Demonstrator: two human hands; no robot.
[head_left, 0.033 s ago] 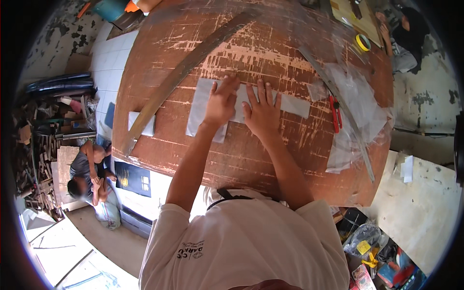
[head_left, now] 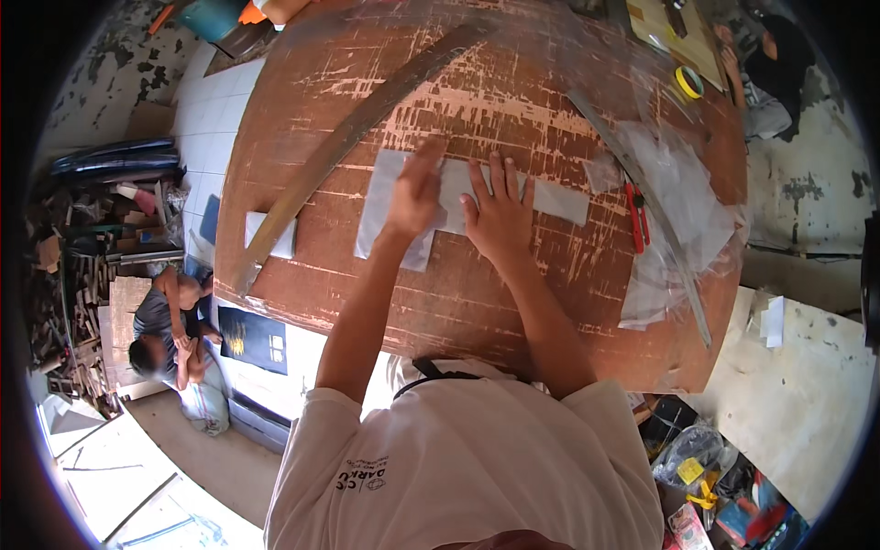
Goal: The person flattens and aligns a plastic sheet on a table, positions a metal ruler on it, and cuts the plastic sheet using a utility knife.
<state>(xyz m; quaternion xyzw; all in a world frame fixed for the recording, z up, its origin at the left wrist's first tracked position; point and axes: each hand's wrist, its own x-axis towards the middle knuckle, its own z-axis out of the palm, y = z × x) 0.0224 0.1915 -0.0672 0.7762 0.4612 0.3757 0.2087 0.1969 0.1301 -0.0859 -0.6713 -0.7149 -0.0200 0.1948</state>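
A pale, translucent plastic sheet point(head_left: 378, 213) lies on the worn brown work table point(head_left: 440, 312), with a narrower strip point(head_left: 561, 202) reaching right. My right hand point(head_left: 500, 209) rests flat on the strip, fingers stretched out and spread. Over the wider left part is my left hand point(head_left: 417, 194); motion smears its fingers, so their pose is unclear. Both hands hide parts of the plastic. Right of them lies a red cutter knife point(head_left: 636, 218) beside a long thin metal strip point(head_left: 655, 211).
A long flat bar point(head_left: 339, 142) crosses the table's left side, over a small white stack point(head_left: 282, 236). Crumpled clear plastic point(head_left: 683, 183) covers the right side, below a yellow tape roll point(head_left: 688, 82). Another person point(head_left: 170, 321) sits at lower left; a second person point(head_left: 775, 69) is at upper right.
My left hand has shifted slightly and its fingers are now blurred. The plastic's left part sits a touch further right. My right hand stays in nearly the same place.
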